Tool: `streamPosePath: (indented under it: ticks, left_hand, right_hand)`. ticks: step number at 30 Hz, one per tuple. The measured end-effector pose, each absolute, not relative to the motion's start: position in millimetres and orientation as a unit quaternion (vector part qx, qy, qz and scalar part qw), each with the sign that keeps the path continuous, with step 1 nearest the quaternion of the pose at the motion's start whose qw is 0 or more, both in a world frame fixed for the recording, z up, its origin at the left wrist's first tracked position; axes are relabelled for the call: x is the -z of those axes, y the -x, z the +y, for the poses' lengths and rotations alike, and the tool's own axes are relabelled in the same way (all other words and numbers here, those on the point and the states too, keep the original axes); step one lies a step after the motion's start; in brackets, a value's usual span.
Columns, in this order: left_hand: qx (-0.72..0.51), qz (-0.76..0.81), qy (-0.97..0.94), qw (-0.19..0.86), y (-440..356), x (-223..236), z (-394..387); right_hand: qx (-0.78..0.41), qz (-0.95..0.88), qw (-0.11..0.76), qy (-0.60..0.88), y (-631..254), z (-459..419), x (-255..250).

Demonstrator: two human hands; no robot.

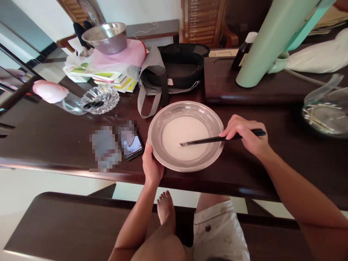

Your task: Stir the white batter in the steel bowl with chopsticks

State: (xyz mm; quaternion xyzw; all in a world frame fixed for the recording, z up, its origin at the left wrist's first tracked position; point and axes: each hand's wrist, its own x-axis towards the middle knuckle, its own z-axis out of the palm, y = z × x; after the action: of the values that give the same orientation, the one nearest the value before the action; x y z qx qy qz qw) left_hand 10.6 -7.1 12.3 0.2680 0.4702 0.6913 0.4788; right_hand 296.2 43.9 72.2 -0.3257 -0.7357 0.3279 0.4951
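Note:
A wide metal bowl stands near the front edge of the dark wooden table, with a smooth white liquid inside. My left hand grips the bowl's left rim, its fingers partly hidden beneath. On the other side, my right hand is closed around a pair of black chopsticks. Their tips, coated with white, point left and sit over or in the liquid; I cannot tell how deep.
Left of the bowl lie a phone and a blurred flat item. Behind are a glass dish, a black-and-grey bag and another metal bowl. A tall green cylinder and a clear container stand right.

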Motion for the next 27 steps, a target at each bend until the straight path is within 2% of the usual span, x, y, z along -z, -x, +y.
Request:
streamPosePath:
  ticks: [5, 11, 16, 21, 25, 27]
  left_hand:
    - [-0.694, 0.459, -0.269, 0.484, -9.5, -12.3, -8.1]
    - [-0.696, 0.455, -0.269, 0.486, -10.7, -12.7, -7.7]
    - [-0.695, 0.463, -0.270, 0.479, -10.7, -11.3, -7.4]
    - [-0.687, 0.471, -0.282, 0.476, -10.2, -12.4, -7.9]
    - [-0.691, 0.472, -0.280, 0.471, -10.4, -12.7, -7.2]
    - [-0.692, 0.471, -0.280, 0.470, -10.6, -12.3, -6.7]
  right_hand:
    - [-0.313, -0.767, 0.454, 0.328, -294.7, 43.4, -73.2]
    - [-0.344, -0.715, 0.512, 0.330, -295.8, 43.0, -70.3]
    - [-0.322, -0.756, 0.457, 0.340, -292.5, 42.2, -72.4]
    - [-0.363, -0.691, 0.517, 0.353, -295.9, 43.1, -69.8]
    - [-0.346, -0.748, 0.457, 0.335, -292.9, 42.3, -71.5]
    - [-0.320, -0.755, 0.463, 0.337, -292.9, 42.6, -72.9]
